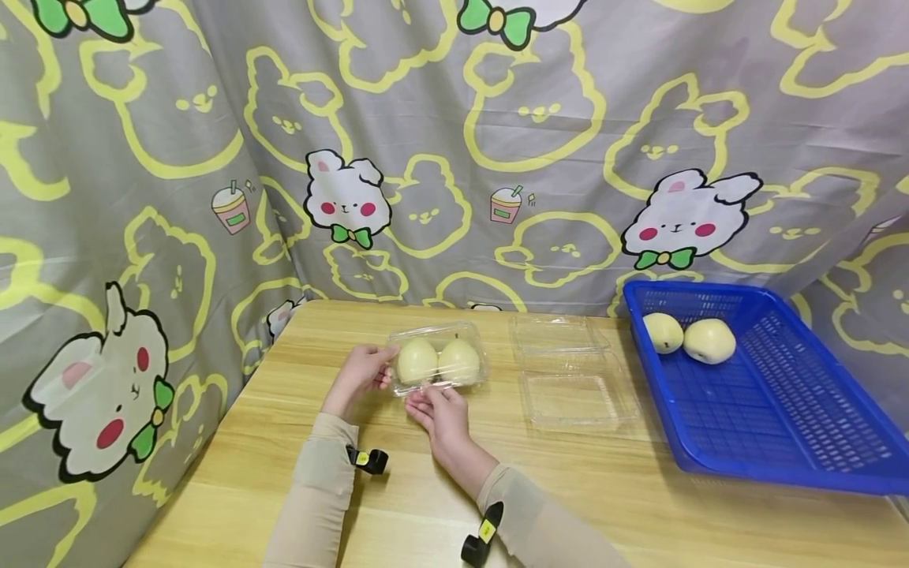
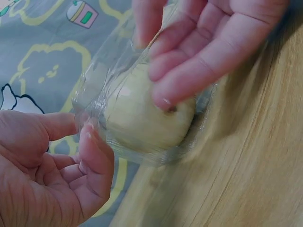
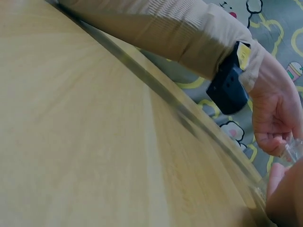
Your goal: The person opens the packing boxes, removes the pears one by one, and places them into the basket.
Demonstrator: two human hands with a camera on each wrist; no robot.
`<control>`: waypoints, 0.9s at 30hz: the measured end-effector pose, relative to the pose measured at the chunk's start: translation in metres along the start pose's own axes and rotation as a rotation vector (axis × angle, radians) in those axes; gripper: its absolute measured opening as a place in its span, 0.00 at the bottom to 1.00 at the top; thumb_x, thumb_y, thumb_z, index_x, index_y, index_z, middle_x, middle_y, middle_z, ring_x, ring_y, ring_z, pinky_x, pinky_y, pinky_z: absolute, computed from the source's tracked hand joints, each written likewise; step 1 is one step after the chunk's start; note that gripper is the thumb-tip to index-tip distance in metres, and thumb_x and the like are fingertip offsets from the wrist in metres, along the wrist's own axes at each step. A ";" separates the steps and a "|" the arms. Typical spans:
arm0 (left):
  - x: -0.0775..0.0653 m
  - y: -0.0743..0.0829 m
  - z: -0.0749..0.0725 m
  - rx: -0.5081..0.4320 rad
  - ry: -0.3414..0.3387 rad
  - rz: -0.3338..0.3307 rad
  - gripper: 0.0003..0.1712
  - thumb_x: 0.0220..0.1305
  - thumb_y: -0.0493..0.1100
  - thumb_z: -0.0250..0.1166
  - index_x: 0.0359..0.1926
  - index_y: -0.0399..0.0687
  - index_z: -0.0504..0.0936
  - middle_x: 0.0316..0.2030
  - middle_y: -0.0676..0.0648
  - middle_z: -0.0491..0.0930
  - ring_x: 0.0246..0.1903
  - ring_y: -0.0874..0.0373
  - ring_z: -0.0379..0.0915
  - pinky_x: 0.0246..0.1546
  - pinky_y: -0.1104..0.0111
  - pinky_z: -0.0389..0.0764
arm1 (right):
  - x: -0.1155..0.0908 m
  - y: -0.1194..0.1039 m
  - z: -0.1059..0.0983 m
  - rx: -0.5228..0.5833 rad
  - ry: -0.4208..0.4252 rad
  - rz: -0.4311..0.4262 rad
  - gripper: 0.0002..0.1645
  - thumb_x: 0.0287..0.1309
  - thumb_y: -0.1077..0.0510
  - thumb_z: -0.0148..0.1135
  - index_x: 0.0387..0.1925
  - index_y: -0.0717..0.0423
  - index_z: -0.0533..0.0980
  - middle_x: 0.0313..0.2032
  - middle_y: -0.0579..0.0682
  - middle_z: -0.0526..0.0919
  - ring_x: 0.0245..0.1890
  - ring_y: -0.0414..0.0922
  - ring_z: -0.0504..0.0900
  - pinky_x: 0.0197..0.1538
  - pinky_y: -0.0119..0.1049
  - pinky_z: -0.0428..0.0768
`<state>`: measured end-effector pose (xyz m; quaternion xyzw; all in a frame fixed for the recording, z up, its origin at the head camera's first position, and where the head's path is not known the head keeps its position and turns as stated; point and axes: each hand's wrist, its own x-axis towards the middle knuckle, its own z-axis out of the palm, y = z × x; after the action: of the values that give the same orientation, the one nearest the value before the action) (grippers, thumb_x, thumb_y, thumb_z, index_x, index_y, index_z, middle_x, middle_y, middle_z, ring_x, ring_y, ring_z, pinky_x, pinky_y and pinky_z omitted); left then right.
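Observation:
Two pale yellow pears [image 1: 417, 361] sit side by side inside a clear plastic clamshell box [image 1: 472, 380] on the wooden table. At the box's left end my left hand [image 1: 365, 369] pinches the plastic edge between thumb and finger, which the left wrist view also shows. My right hand [image 1: 446, 418] is at the front rim, thumb and forefinger on the plastic and the other fingers stretched along it. In the left wrist view those right fingers [image 2: 203, 66] pass in front of one pear [image 2: 142, 113]. Only a sliver of the box appears in the right wrist view.
An opened, clear plastic clamshell box [image 1: 575, 398] lies to the right of the held one. Further right stands a blue basket [image 1: 767, 442] with two more pears [image 1: 710, 341] at its far left corner. A patterned grey curtain [image 1: 440, 189] hangs behind the table [image 1: 398, 505].

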<state>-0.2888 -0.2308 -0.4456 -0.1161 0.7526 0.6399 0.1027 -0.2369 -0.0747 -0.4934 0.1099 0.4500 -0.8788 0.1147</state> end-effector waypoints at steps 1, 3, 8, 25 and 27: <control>0.000 0.000 0.000 0.006 -0.003 -0.001 0.15 0.72 0.47 0.55 0.39 0.36 0.71 0.15 0.53 0.71 0.13 0.65 0.66 0.17 0.76 0.73 | 0.001 0.000 -0.001 -0.011 -0.011 0.009 0.11 0.64 0.60 0.57 0.39 0.68 0.75 0.29 0.54 0.85 0.34 0.47 0.87 0.50 0.44 0.85; 0.000 0.000 0.000 0.017 -0.015 0.000 0.15 0.72 0.47 0.55 0.39 0.36 0.71 0.15 0.53 0.72 0.14 0.65 0.68 0.18 0.76 0.74 | 0.002 -0.001 -0.002 -0.037 -0.030 0.029 0.13 0.65 0.57 0.58 0.38 0.68 0.76 0.31 0.55 0.85 0.36 0.49 0.88 0.50 0.43 0.85; -0.003 0.002 -0.001 0.039 -0.036 -0.005 0.15 0.72 0.47 0.55 0.36 0.38 0.70 0.15 0.53 0.73 0.14 0.64 0.69 0.19 0.75 0.76 | 0.003 -0.001 -0.004 -0.092 -0.074 0.035 0.18 0.67 0.57 0.56 0.43 0.73 0.75 0.34 0.59 0.86 0.44 0.56 0.87 0.51 0.43 0.85; -0.013 0.006 0.004 0.060 -0.010 -0.011 0.14 0.72 0.46 0.54 0.33 0.39 0.69 0.14 0.52 0.71 0.10 0.65 0.68 0.15 0.74 0.76 | 0.002 0.003 -0.004 -0.112 -0.087 -0.002 0.17 0.67 0.59 0.55 0.44 0.73 0.75 0.36 0.59 0.85 0.39 0.47 0.87 0.52 0.41 0.84; -0.013 0.006 0.004 0.073 -0.012 -0.007 0.14 0.72 0.46 0.53 0.34 0.38 0.70 0.13 0.53 0.71 0.10 0.65 0.68 0.15 0.74 0.76 | 0.001 0.003 -0.003 -0.115 -0.083 -0.009 0.17 0.67 0.59 0.54 0.45 0.73 0.75 0.36 0.59 0.85 0.39 0.47 0.87 0.52 0.41 0.84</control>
<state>-0.2788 -0.2255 -0.4365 -0.1111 0.7745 0.6123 0.1136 -0.2368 -0.0736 -0.4979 0.0644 0.4951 -0.8558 0.1353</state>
